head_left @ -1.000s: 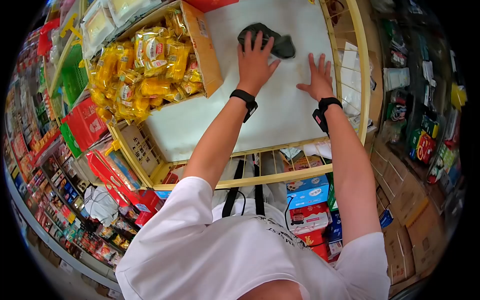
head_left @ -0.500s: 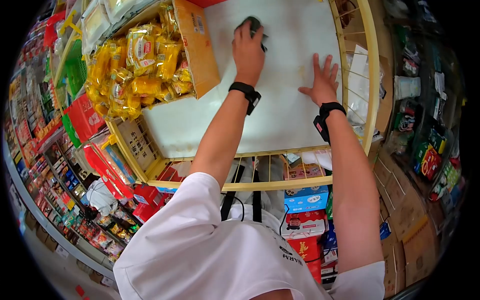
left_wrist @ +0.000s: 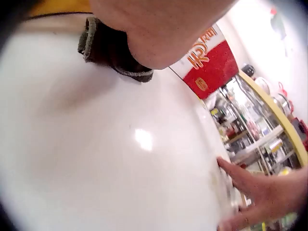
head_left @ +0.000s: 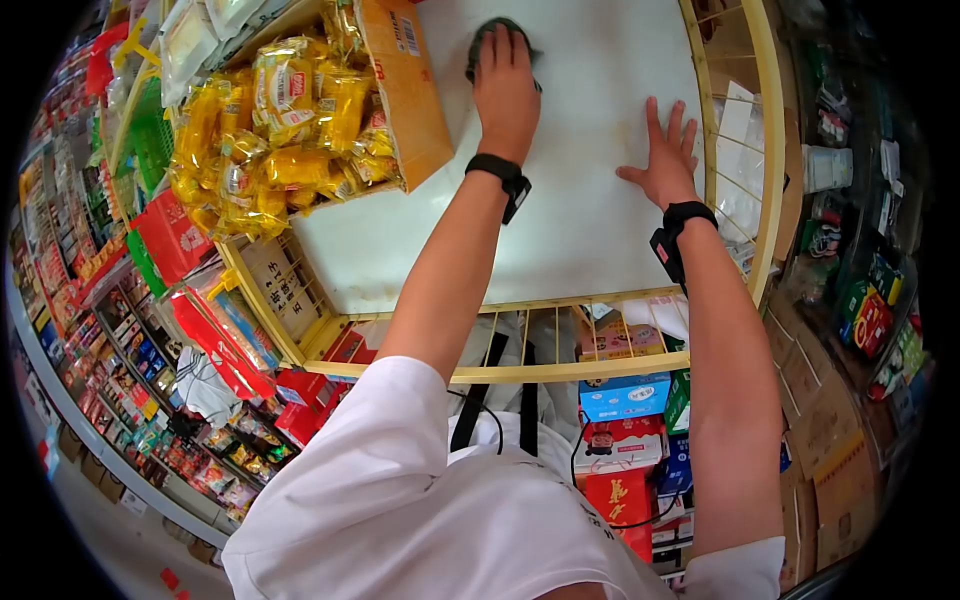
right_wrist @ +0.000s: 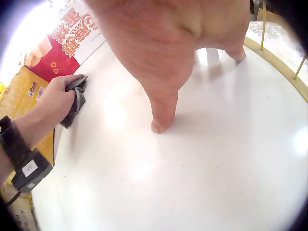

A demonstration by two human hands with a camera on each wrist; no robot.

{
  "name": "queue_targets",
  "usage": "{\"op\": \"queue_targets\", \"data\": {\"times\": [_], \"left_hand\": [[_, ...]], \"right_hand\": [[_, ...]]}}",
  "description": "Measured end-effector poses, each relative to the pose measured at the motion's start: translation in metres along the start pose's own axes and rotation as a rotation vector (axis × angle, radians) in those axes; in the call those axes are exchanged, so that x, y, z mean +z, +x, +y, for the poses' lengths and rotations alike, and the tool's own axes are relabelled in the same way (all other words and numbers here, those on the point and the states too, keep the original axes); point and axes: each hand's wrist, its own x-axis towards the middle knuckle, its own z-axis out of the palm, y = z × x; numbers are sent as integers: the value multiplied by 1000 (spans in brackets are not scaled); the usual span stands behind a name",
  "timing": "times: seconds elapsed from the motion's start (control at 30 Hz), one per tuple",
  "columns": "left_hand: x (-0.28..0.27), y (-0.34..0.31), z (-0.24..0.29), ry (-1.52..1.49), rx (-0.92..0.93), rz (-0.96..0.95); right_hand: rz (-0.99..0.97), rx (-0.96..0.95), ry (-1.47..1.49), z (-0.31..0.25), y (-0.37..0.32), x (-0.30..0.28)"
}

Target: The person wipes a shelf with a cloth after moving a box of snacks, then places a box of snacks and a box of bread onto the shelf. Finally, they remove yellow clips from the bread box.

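My left hand [head_left: 505, 105] lies over a bunched dark grey-green cloth [head_left: 482, 62] on the white tabletop [head_left: 590, 230], near its far side. The fingers bend over the cloth, and the thumb is hidden. In the left wrist view, folds of the cloth [left_wrist: 103, 45] stick out beside that hand. On the right of the same surface, my right hand [head_left: 664, 165] rests with its fingers spread and holds nothing. Seen from the right wrist, its thumb tip touches the white surface and the hand arches above it.
A cardboard box [head_left: 412, 100] full of yellow-wrapped snacks [head_left: 290, 95] stands left of the left hand. A pale yellow railing [head_left: 520, 372] edges the table. Behind it stands a red and white box [right_wrist: 62, 53]. Stacked cartons [head_left: 625, 440] sit below the front edge, and packed shelves [head_left: 110, 350] line the left.
My left hand has slid the cloth leftward and away from me, bunching it up; its spread thumb is now out of sight. The right hand stays spread on the tabletop.
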Motion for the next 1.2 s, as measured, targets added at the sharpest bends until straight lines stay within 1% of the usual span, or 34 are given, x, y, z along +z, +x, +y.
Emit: {"op": "queue_targets", "data": {"times": [0.07,0.13,0.17,0.23,0.27,0.33,0.43,0.5,0.53,0.57,0.6,0.63,0.67,0.7,0.77,0.8,0.87,0.9,0.97,1.0,1.07,1.1,1.17,1.2], "left_hand": [[-6,0,-5,-31,35,-25],[-10,17,-28,117,29,91],[-7,31,-39,190,-46,147],[-3,46,-39,205,-135,190],[-6,45,-35,201,-138,184],[-18,41,-19,329,-184,52],[-14,39,-29,266,-155,66],[-11,41,-32,275,-127,80],[-4,45,-36,325,-118,94],[2,46,-40,379,-112,107],[5,46,-44,377,-117,122],[7,45,-46,389,-75,168],[9,45,-50,403,-33,210],[9,46,-49,405,-36,216],[10,46,-42,363,-150,189],[10,46,-43,362,-158,192],[16,45,-44,324,-166,206],[16,46,-43,322,-173,208],[18,44,-44,326,-179,228],[15,46,-44,327,-188,224],[5,45,-38,207,-211,192],[2,48,-35,200,-209,194],[-6,37,-24,54,-191,75],[-5,29,-15,51,-137,53]], "right_hand": [[4,-1,0,2,0,2],[8,4,-5,2,2,2],[10,2,-9,2,1,3],[6,3,-19,5,0,5],[11,-7,-29,6,1,6],[22,-12,-49,6,5,5],[9,1,-73,3,3,4],[-14,16,-64,-3,3,-1],[41,-19,-44,-5,5,1],[53,-23,-51,-6,11,1],[46,-1,-65,-22,13,-7],[34,24,-78,-36,16,-10],[175,-144,-180,-48,21,-11],[180,-149,-181,-60,31,-12],[317,-438,-338,-84,56,-15],[318,-443,-345,-93,68,-17],[210,-457,-409,-109,87,-23],[210,-459,-417,-115,90,-24],[120,-419,-505,-122,91,-24],[113,-424,-511,-123,94,-23],[165,-441,-489,-117,94,-18],[168,-436,-493,-117,98,-18],[193,-456,-452,-113,97,-12],[182,-463,-452,-113,96,-11]]}}
